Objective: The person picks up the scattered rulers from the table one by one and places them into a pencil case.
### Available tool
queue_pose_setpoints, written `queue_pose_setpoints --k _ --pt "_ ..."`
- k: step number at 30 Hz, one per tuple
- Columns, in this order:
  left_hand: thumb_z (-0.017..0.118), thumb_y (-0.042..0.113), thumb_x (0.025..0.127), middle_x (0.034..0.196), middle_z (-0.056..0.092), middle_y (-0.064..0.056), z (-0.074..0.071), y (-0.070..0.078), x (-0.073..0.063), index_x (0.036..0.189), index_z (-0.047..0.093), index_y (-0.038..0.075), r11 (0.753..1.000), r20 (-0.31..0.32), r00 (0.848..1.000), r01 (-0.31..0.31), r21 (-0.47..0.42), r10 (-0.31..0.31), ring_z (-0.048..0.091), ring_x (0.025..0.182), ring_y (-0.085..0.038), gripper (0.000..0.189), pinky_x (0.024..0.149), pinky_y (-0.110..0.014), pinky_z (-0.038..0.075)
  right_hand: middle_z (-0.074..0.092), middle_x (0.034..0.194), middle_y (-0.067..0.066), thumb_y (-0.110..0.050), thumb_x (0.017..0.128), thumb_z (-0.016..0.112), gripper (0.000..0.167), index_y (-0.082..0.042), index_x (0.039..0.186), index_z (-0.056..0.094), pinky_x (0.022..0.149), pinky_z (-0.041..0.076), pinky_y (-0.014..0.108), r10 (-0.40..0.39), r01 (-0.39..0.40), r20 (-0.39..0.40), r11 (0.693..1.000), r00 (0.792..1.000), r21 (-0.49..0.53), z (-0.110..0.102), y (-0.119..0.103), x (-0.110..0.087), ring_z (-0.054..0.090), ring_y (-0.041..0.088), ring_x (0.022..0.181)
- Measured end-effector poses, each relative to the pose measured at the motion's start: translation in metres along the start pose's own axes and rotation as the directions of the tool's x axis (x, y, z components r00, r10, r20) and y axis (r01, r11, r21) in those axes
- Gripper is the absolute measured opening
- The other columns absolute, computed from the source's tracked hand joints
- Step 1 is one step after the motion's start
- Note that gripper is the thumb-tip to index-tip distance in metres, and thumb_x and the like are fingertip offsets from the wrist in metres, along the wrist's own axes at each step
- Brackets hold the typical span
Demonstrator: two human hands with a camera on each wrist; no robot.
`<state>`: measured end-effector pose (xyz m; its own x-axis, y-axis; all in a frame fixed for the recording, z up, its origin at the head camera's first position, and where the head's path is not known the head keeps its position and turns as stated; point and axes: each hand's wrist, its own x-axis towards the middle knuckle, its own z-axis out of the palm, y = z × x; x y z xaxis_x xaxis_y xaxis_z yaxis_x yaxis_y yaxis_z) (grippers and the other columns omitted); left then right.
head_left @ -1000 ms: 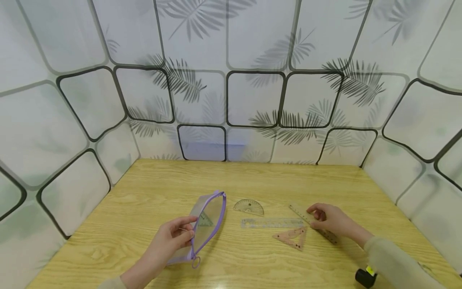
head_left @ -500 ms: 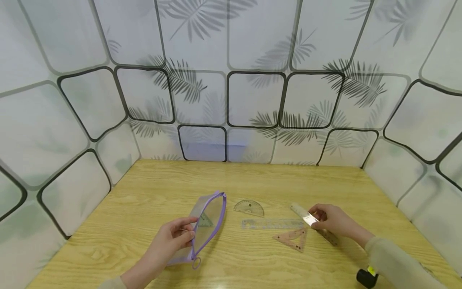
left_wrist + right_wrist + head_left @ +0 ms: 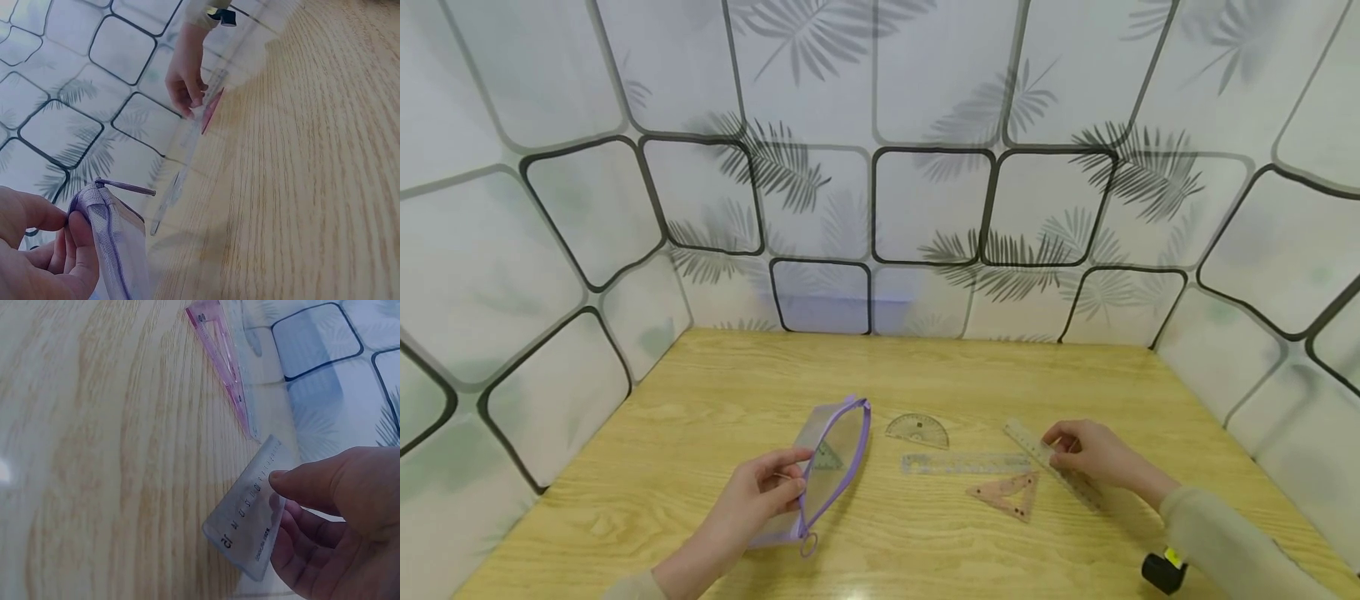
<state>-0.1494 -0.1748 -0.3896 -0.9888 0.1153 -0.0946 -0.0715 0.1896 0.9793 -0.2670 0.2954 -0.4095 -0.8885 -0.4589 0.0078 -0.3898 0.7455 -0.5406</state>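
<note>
My left hand [image 3: 752,497] pinches the edge of a translucent zip pouch [image 3: 820,425] with a purple zipper. The pouch's mouth gapes to the right, and a green set square [image 3: 826,457] shows inside it. My right hand [image 3: 1090,452] holds a clear ruler [image 3: 250,512] between thumb and fingers. In the right wrist view the ruler is tilted, its printed numbers facing the camera. Left of that hand lie a second clear ruler [image 3: 966,463] and a pink set square [image 3: 985,493]. A clear protractor [image 3: 917,425] lies farther back, just right of the pouch.
The wood-grain table [image 3: 737,367] is bordered at the back and sides by patterned hangings [image 3: 925,208]. A small black object with a yellow patch [image 3: 1163,573] is by my right sleeve [image 3: 1225,533].
The ruler in my right hand has turned slightly; a bright glare crossed it half a second ago and is gone now. My left hand and the pouch have stayed in place.
</note>
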Motion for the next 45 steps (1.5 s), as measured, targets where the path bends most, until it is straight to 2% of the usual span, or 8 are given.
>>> queue_pose_setpoints --k 8,16,23,31,39,45 --pt "0.061 0.007 0.094 0.097 0.057 -0.002 0.001 -0.001 -0.001 0.139 0.048 -0.008 1.000 0.005 1.000 0.007 -0.001 -0.007 0.061 0.087 -0.011 0.049 0.078 -0.023 0.059 0.064 0.090 0.003 -0.012 0.092 0.066 0.022 -0.001 0.111 0.066 0.059 0.048 0.023 -0.021 0.022 0.027 0.999 0.999 -0.032 -0.005 -0.002 0.001 0.054 0.002 0.073" --pt "0.061 0.008 0.094 0.097 0.056 -0.001 0.000 0.000 -0.001 0.140 0.048 -0.007 1.000 0.006 1.000 0.014 0.001 -0.014 0.060 0.088 -0.012 0.049 0.078 -0.023 0.059 0.061 0.089 0.007 -0.005 0.096 0.055 0.024 0.001 0.118 0.063 0.046 0.044 0.026 0.020 -0.026 0.092 0.998 0.996 0.062 -0.010 0.000 0.002 0.047 0.008 0.053" --pt "0.061 0.008 0.095 0.097 0.055 -0.001 0.000 -0.001 -0.001 0.140 0.048 -0.008 1.000 0.020 1.000 0.004 0.003 -0.004 0.060 0.086 -0.010 0.050 0.077 -0.023 0.059 0.059 0.090 0.008 -0.007 0.097 0.054 0.028 0.003 0.122 0.060 0.048 0.048 0.029 0.031 -0.047 0.131 0.992 0.991 0.120 -0.016 -0.002 0.002 0.050 0.010 0.058" --pt "0.061 0.008 0.095 0.097 0.056 -0.001 0.000 0.000 -0.001 0.140 0.048 -0.007 1.000 0.018 1.000 0.007 0.005 -0.007 0.060 0.085 -0.009 0.049 0.077 -0.023 0.059 0.059 0.092 0.010 -0.009 0.098 0.055 0.030 0.003 0.126 0.058 0.053 0.054 0.032 0.042 -0.061 0.113 0.983 0.993 0.173 -0.024 -0.010 0.007 0.054 0.012 0.066" --pt "0.061 0.008 0.095 0.098 0.056 -0.002 0.001 0.001 -0.002 0.139 0.049 -0.008 1.000 0.012 1.000 -0.005 0.001 0.005 0.060 0.084 -0.008 0.049 0.077 -0.023 0.059 0.060 0.096 0.012 -0.014 0.099 0.056 0.037 0.004 0.132 0.054 0.059 0.057 0.035 0.104 -0.131 0.111 0.953 0.988 0.273 -0.020 -0.024 0.014 0.058 0.017 0.073" --pt "0.061 0.008 0.095 0.097 0.056 -0.001 0.001 0.000 -0.001 0.140 0.048 -0.008 1.000 0.016 1.000 -0.004 -0.003 0.004 0.060 0.085 -0.008 0.049 0.077 -0.023 0.059 0.061 0.098 0.012 -0.015 0.099 0.058 0.042 0.003 0.136 0.051 0.063 0.059 0.035 0.131 -0.153 0.088 0.933 0.988 0.325 -0.014 -0.036 0.019 0.061 0.019 0.078"
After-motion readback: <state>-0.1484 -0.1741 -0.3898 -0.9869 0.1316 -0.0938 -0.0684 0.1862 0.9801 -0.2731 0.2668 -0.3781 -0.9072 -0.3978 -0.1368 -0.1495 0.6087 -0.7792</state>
